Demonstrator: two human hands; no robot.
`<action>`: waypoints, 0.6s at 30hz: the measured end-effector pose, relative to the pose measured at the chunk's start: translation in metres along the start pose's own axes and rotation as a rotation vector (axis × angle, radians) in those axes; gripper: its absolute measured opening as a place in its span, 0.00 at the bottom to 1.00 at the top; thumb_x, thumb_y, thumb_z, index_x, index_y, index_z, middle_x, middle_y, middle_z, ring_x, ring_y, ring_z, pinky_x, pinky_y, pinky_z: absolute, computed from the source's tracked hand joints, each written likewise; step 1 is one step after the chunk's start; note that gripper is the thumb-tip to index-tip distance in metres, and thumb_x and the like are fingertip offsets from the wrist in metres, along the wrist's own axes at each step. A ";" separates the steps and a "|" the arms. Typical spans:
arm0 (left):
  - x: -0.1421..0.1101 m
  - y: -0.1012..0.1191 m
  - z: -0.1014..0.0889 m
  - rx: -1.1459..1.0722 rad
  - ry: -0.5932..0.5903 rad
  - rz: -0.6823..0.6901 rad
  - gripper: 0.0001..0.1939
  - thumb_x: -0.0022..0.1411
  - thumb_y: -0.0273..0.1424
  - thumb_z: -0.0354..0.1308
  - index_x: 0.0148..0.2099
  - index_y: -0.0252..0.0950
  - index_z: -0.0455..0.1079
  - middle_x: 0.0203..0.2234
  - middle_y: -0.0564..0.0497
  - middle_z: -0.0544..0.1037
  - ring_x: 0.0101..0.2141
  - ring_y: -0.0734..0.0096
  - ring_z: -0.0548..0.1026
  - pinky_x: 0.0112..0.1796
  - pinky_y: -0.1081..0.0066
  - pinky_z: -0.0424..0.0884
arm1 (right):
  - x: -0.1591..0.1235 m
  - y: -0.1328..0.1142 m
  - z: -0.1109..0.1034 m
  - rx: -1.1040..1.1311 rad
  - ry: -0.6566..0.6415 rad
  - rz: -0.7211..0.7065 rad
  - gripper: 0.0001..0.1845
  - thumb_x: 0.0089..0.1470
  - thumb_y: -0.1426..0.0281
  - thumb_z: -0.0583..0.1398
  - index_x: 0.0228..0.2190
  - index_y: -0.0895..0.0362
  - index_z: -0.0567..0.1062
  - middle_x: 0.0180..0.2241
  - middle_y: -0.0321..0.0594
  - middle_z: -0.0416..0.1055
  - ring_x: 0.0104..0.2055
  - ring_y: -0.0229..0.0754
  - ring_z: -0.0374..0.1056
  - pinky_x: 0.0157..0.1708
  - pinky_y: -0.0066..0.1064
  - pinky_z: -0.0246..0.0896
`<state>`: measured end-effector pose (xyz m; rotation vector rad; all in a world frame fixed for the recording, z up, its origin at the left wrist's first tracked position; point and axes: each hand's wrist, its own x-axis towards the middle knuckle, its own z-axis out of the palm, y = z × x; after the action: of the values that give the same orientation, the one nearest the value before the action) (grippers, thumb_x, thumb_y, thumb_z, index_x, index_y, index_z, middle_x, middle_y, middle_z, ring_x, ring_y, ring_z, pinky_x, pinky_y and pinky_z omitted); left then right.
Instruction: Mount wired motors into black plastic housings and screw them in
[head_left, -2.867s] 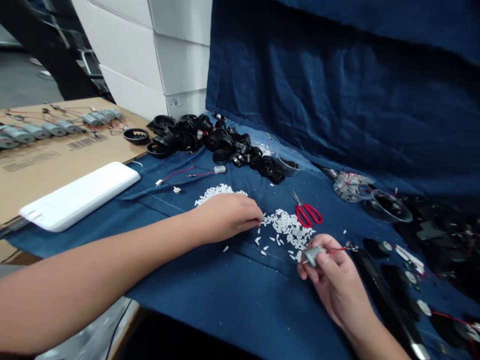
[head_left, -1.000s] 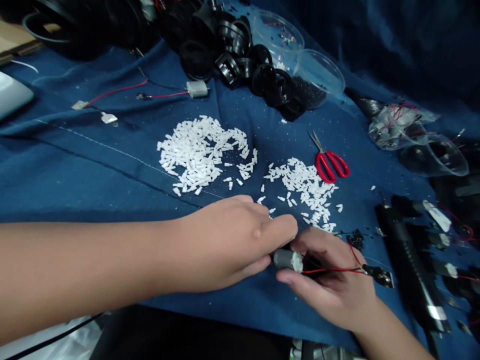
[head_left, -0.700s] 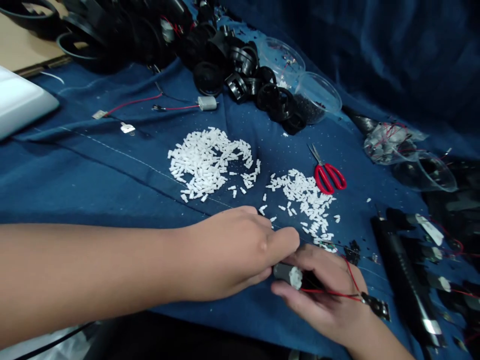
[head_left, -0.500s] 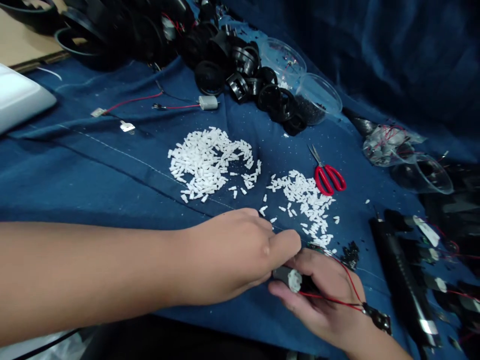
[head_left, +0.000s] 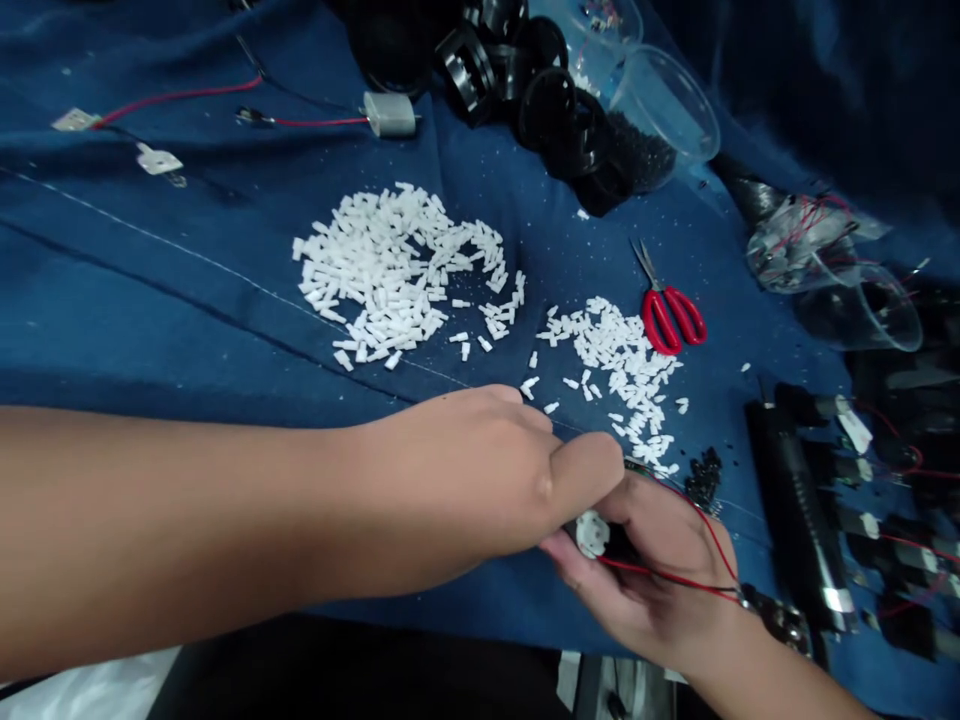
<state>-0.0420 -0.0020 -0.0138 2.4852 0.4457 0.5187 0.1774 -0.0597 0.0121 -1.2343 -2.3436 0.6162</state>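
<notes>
My left hand [head_left: 491, 480] reaches in from the left, its fingers curled into a closed grip right against my right hand. What its fingertips hold is hidden behind the fist. My right hand [head_left: 675, 560], palm up, has thumb and fingers around a small motor [head_left: 592, 535] with a white end cap. Red and black wires [head_left: 675, 576] run from the motor across the palm to a small dark part [head_left: 780, 615] over the wrist. The edge of a small circuit board [head_left: 637, 467] shows above the right fingers, with a red wire leading off it.
Two piles of small white plastic pieces [head_left: 375, 265] lie on the blue cloth beyond my hands. Red-handled scissors [head_left: 671, 315] rest beside the right pile. Black round housings [head_left: 547, 105] and clear cups [head_left: 671, 100] stand farther back. Several wired motors [head_left: 847, 465] line the right.
The view has shifted, so the tabletop things sit higher and look larger. My hands stay pressed together, and my left hand now covers more of the motor.
</notes>
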 end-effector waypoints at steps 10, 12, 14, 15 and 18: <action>-0.001 0.002 -0.012 0.090 0.054 0.105 0.02 0.71 0.28 0.54 0.42 0.40 0.66 0.36 0.49 0.77 0.32 0.62 0.68 0.33 0.57 0.59 | -0.002 0.006 -0.003 0.108 -0.015 -0.021 0.08 0.59 0.71 0.65 0.36 0.52 0.69 0.26 0.33 0.69 0.25 0.36 0.65 0.24 0.29 0.60; 0.001 0.006 -0.019 0.119 0.105 0.158 0.06 0.73 0.29 0.51 0.42 0.40 0.69 0.37 0.50 0.78 0.32 0.63 0.67 0.33 0.57 0.58 | -0.003 0.009 -0.004 0.137 -0.025 -0.043 0.11 0.54 0.72 0.64 0.38 0.52 0.69 0.28 0.33 0.69 0.27 0.37 0.66 0.25 0.30 0.61; 0.003 0.011 -0.023 0.149 0.142 0.217 0.09 0.74 0.29 0.52 0.39 0.40 0.70 0.35 0.53 0.77 0.31 0.65 0.66 0.32 0.59 0.56 | -0.003 0.010 -0.005 0.157 -0.026 -0.057 0.13 0.51 0.71 0.63 0.39 0.52 0.69 0.29 0.33 0.68 0.28 0.38 0.66 0.26 0.31 0.61; 0.004 0.013 -0.025 0.155 0.150 0.239 0.10 0.74 0.29 0.53 0.36 0.40 0.69 0.33 0.55 0.76 0.30 0.66 0.65 0.32 0.60 0.54 | -0.003 0.010 -0.004 0.166 -0.038 -0.056 0.12 0.50 0.69 0.63 0.39 0.52 0.69 0.29 0.33 0.67 0.28 0.38 0.65 0.25 0.31 0.59; 0.004 0.020 -0.023 0.149 0.154 0.256 0.10 0.71 0.29 0.58 0.33 0.40 0.66 0.31 0.59 0.74 0.30 0.68 0.64 0.32 0.61 0.53 | -0.002 0.009 -0.004 0.176 -0.092 -0.034 0.11 0.50 0.67 0.63 0.35 0.53 0.66 0.29 0.33 0.66 0.28 0.38 0.63 0.24 0.31 0.53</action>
<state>-0.0450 -0.0055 0.0165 2.6735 0.2317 0.8094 0.1863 -0.0561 0.0102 -1.1072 -2.3220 0.8641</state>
